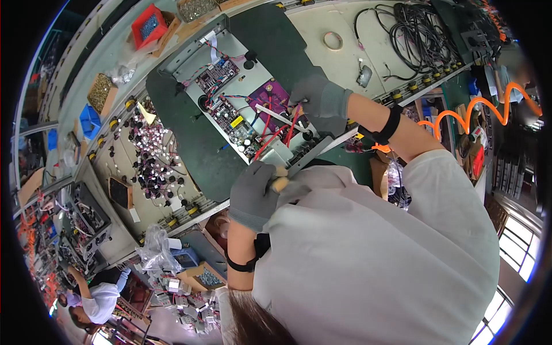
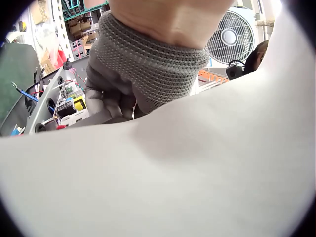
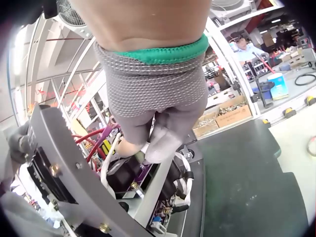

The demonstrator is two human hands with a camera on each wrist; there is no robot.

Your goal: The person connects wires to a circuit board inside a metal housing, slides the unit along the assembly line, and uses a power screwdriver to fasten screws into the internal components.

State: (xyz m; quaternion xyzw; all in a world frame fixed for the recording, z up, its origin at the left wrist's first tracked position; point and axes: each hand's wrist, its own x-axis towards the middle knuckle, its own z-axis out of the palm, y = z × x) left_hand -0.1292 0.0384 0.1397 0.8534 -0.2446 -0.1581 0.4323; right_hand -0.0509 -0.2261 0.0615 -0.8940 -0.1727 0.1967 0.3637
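Grey-gloved, my left hand [image 1: 257,192] curls round the near rim of the metal chassis [image 1: 192,54], close against my white shirt [image 1: 368,259]. That chassis sits on the green mat [image 1: 190,144] on the bench [image 1: 322,17]. My right hand [image 1: 319,102] reaches inside it, fingers bent down among the red wires [image 1: 269,138] beside the purple board [image 1: 268,95]; whether it pinches one I cannot tell.
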